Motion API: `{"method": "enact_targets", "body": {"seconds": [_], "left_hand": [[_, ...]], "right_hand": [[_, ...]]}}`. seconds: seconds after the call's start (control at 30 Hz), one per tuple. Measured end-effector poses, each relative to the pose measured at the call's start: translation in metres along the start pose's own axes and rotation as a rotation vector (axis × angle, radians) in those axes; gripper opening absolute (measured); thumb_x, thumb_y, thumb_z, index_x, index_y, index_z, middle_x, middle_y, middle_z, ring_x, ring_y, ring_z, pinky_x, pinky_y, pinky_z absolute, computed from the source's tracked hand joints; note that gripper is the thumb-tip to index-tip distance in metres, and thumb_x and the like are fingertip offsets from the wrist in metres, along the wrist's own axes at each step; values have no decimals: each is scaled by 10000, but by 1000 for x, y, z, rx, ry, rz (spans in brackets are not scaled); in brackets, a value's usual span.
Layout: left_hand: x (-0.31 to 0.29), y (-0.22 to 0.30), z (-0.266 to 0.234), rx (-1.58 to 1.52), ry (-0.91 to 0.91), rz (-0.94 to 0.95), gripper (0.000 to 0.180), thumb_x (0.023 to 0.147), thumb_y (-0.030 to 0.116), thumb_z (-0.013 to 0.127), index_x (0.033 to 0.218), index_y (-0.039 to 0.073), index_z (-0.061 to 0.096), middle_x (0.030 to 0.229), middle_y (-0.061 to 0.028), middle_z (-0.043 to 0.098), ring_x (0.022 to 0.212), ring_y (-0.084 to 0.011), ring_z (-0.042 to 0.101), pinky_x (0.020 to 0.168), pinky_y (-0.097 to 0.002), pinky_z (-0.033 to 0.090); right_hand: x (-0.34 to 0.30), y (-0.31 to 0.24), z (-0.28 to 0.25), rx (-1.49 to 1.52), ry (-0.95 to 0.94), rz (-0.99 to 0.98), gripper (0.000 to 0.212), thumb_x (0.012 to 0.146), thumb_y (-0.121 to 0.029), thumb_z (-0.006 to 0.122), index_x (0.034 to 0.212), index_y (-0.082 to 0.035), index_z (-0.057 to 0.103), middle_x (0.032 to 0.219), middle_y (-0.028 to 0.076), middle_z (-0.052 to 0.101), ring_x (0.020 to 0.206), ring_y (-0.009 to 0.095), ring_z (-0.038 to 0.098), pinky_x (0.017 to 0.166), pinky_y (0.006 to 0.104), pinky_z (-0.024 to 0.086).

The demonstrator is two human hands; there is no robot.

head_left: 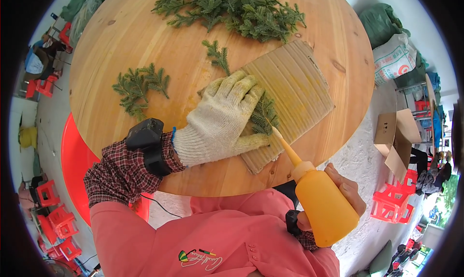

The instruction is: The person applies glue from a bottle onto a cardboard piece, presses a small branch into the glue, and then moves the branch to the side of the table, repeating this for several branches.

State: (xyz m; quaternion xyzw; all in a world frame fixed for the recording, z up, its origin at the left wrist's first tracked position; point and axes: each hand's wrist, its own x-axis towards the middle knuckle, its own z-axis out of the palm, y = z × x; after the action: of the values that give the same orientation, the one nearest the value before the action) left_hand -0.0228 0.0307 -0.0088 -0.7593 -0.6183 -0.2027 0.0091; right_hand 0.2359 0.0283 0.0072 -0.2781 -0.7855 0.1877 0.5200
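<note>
Right grip (345,190) clasps bottle (323,207), left grip (220,120) spread (partly covering sprig (264,116), cardboard (296,86)), branches (237,14) beyond.

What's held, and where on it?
Bare right hand: yellow plastic squeeze bottle, gripped around its body. White-gloved left hand: spread over green needled sprig on ridged brown cardboard; grip unclear.

Orange bottle (326,207) tilted, nozzle (288,148) at green sprig (264,115) on cardboard (304,84).
</note>
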Motion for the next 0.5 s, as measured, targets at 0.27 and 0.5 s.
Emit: {"method": "enact_targets", "body": {"seconds": [0.27, 0.5], "left_hand": [[0, 1, -3, -22, -25, -12, 896, 707, 501, 791, 1384, 5, 479, 1409, -193, 461, 1360, -396, 403, 1096, -531, 347], [1, 2, -3, -23, -31, -24, 913, 678, 490, 817, 1376, 3, 486, 1398, -195, 467, 1356, -400, 408, 1093, -532, 352]], "right_hand": [[-4, -3, -11, -86, -2, 9, 921, 799, -701, 677, 1276, 46, 428, 1025, 223, 645, 861, 338, 679, 820, 450, 595], [-4, -4, -19, -116, -21, -4, 826, 853, -611, 683, 1278, 49, 426, 1011, 222, 650, 846, 317, 679, 786, 436, 598]]}}
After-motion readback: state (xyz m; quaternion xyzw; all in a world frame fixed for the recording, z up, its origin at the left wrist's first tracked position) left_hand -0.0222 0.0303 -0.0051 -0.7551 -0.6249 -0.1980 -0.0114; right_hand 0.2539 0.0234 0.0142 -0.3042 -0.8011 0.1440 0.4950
